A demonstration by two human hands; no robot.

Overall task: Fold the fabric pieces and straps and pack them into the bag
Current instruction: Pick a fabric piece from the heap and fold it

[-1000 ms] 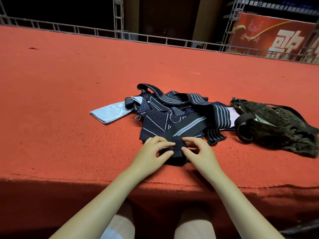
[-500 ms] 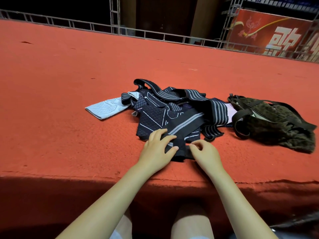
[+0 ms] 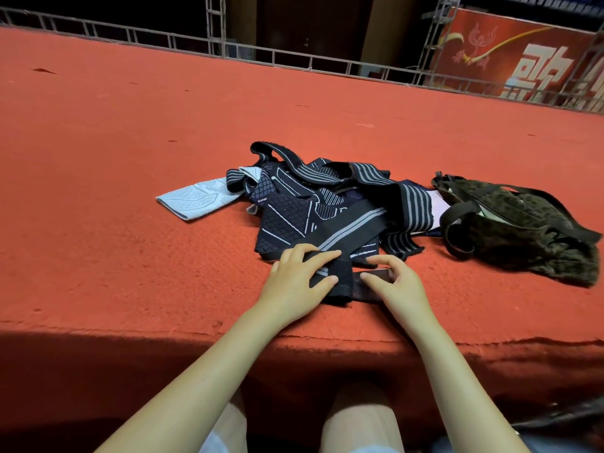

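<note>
The red carpet (image 3: 130,191) carries all things. The bag (image 3: 523,230) lies to the right of the fabric pile (image 3: 320,204), touching it, its opening toward the pile. The black strap (image 3: 346,232) runs diagonally from the pile toward the near edge. The left hand (image 3: 294,282) pinches the strap's folded end; the right hand (image 3: 398,286) holds it with curled fingers. The hands now sit a little farther apart than a second ago.

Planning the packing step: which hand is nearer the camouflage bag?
Right. The right hand rests on the black strap, on the side toward the camouflage bag; the left hand lies farther away, across the strap.
</note>
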